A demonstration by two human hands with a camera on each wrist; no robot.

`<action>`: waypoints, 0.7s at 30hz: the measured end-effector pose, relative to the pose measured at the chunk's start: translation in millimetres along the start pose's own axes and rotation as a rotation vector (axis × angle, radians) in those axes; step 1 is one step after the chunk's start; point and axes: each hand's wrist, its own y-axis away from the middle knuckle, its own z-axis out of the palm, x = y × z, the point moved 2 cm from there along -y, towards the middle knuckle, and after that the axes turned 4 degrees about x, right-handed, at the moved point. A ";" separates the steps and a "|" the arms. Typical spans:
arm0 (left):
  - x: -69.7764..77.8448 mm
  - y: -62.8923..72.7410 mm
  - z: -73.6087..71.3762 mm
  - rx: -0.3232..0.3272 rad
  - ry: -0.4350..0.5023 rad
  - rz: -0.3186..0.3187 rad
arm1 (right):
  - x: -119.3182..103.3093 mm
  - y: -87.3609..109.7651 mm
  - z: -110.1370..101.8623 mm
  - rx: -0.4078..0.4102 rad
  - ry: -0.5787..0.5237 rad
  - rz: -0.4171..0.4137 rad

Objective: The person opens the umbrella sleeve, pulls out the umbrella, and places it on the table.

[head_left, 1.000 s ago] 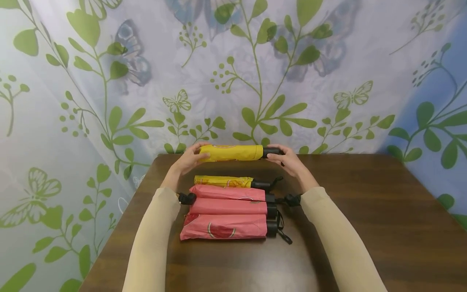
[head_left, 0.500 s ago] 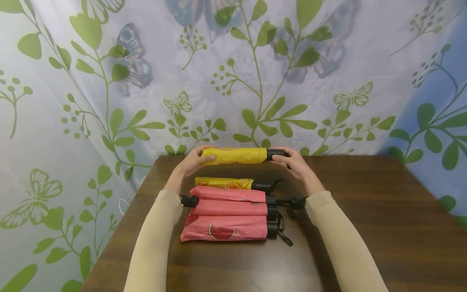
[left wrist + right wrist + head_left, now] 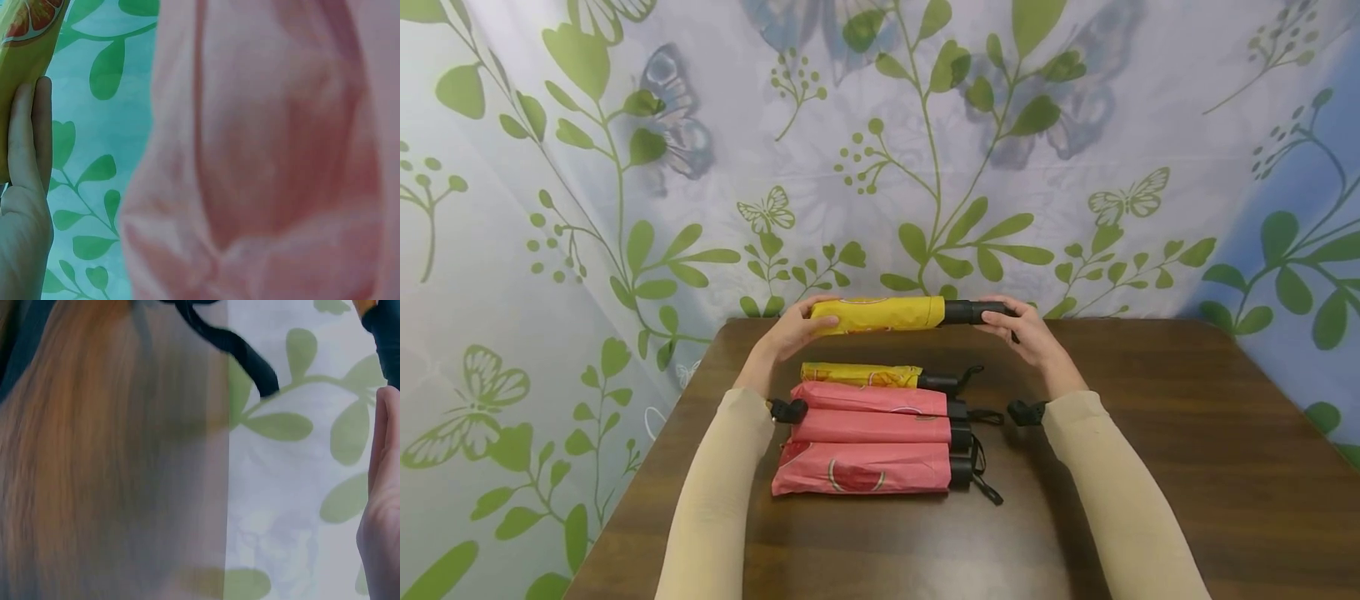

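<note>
A folded yellow umbrella (image 3: 887,315) is held level above the back edge of the table, its black handle (image 3: 961,312) pointing right. My left hand (image 3: 796,330) grips its left end, thumb in front. At the other end, my right hand (image 3: 1024,332) pinches the handle's tip between thumb and fingers. In the left wrist view, that hand's fingers (image 3: 22,137) lie along the yellow cover, which bears an orange-slice print. The right wrist view catches only part of my right hand (image 3: 384,487) at its edge, below the dark handle.
On the brown table (image 3: 1150,467), a second yellow umbrella (image 3: 857,374) lies behind several pink ones, the front one (image 3: 865,468) printed with watermelon. Their black handles all point right, with wrist loops. A leaf-patterned curtain (image 3: 820,167) hangs behind the table.
My right hand has moved right, and a longer stretch of black handle now shows beyond the yellow cover. My left hand stays about where it was. The umbrellas on the table have not moved.
</note>
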 end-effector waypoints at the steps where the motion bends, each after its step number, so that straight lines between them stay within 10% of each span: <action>1: -0.6 0.5 -1.3 0.001 -0.005 0.000 | -1.6 1.4 -2.5 -0.003 -0.006 -0.002; 21: -0.2 13.7 -13.4 0.007 -0.019 -0.032 | -26.6 43.6 -63.1 0.063 -0.037 0.055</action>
